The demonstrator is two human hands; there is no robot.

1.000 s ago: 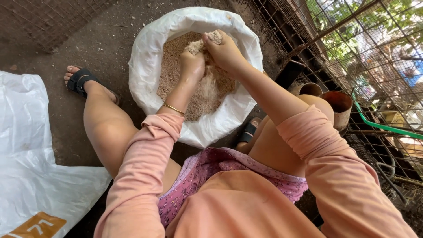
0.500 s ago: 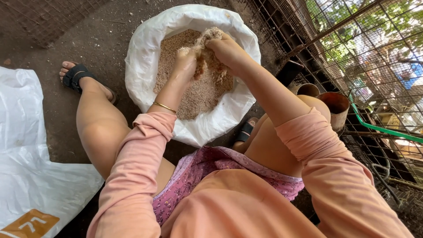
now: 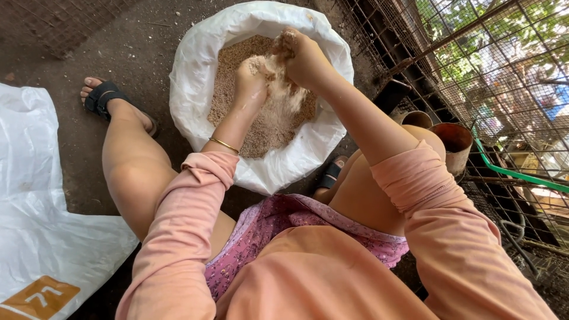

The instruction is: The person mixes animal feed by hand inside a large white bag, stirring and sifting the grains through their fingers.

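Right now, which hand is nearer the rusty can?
Right. The right hand is over the sack's side nearer the rusty can; the left hand is farther away.

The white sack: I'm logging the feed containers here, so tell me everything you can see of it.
The white sack looks like woven plastic, its mouth rolled down into a thick rounded rim. It stands open on the dark dirt ground between the person's knees, filled with tan, powdery grain feed. The left hand and right hand are raised over the feed, pressed together, with feed spilling down from them. Its near rim lies by the right sandalled foot.
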